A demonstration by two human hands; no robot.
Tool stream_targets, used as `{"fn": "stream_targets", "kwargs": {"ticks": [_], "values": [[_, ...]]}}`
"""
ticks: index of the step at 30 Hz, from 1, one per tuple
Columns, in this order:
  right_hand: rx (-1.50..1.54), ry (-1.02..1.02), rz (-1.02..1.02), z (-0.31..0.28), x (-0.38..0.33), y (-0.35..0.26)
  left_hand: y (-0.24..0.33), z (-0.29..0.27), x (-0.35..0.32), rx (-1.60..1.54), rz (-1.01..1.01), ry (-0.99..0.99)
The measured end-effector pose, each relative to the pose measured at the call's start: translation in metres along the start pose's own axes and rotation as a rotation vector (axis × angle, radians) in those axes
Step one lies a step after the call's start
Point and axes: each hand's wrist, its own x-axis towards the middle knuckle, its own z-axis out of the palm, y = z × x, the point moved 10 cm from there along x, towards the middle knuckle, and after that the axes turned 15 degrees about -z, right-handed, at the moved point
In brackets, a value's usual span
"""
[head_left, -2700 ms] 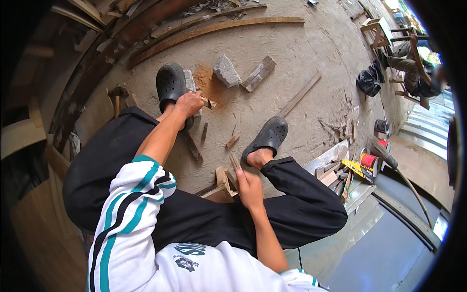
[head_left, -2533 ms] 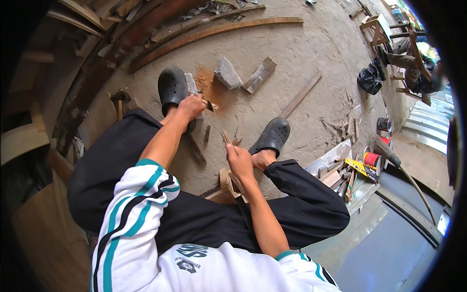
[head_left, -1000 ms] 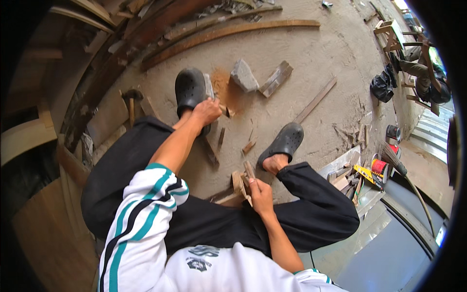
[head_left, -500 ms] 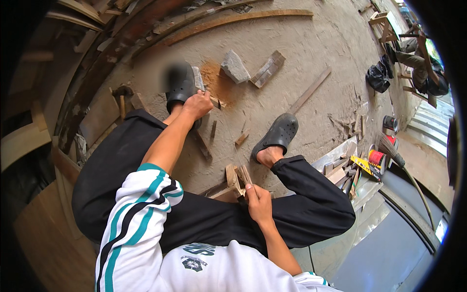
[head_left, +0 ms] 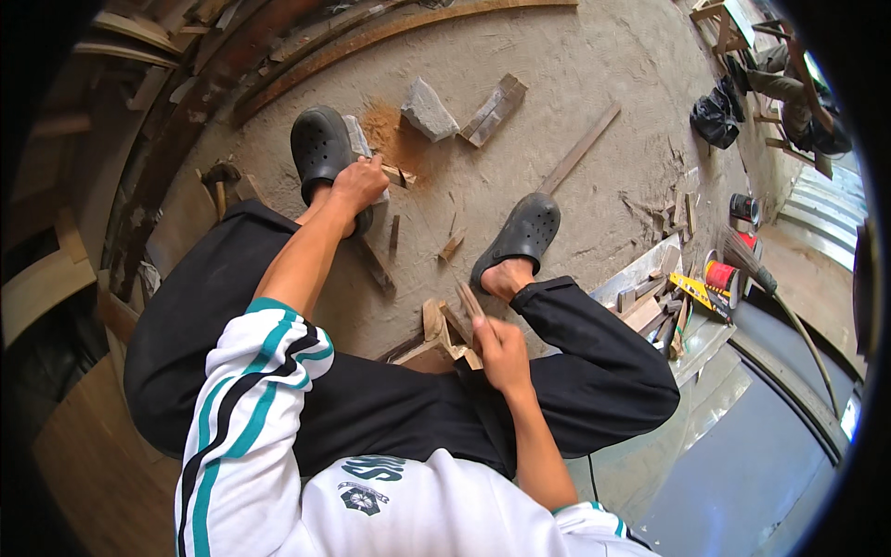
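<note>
My left hand (head_left: 359, 186) reaches forward beside my left clog (head_left: 320, 148), fingers closed on a small wooden strip (head_left: 397, 176) whose end sticks out to the right. A grey block (head_left: 355, 136) stands by the clog, near the hand. Closer to my body, my right hand (head_left: 502, 351) grips a thin wooden stick (head_left: 471, 302) that points up and to the left, a little blurred. Just left of this hand are upright wooden pieces (head_left: 434, 318), partly covered by my trousers.
Sawdust (head_left: 388, 130), a grey stone (head_left: 429, 110) and a wooden block (head_left: 494, 110) lie ahead. A long strip (head_left: 580, 148) lies beyond my right clog (head_left: 522, 237). Wood offcuts, a yellow saw (head_left: 701, 302), cans and a brush (head_left: 747, 260) are at right. Another person (head_left: 789, 88) sits far right.
The whole view has shifted slightly. My right hand with the stick has moved a little forward, and the stick now leans more to the left. My left hand stays beside the clog.
</note>
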Motion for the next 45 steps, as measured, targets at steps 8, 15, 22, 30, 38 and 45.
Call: {"fn": "stream_targets", "kwargs": {"ticks": [8,15,22,30,38,45], "values": [[-0.038,-0.005,-0.081,0.029,0.052,0.014,-0.002,0.014,0.003,-0.047,-0.015,-0.027],[-0.089,0.0,-0.174,0.028,0.062,0.009,0.003,0.0,0.003,-0.059,0.001,-0.008],[-0.002,-0.067,0.017,0.01,0.012,0.016,-0.006,-0.002,-0.002,-0.051,-0.045,-0.041],[-0.036,-0.002,-0.077,0.047,0.096,0.043,0.009,0.005,0.004,-0.061,-0.019,0.003],[-0.016,-0.06,-0.035,0.007,0.008,0.014,-0.005,0.008,-0.002,-0.047,-0.043,-0.026],[-0.005,-0.026,-0.051,0.033,0.05,0.039,-0.005,0.012,0.001,-0.07,-0.02,-0.028]]}}
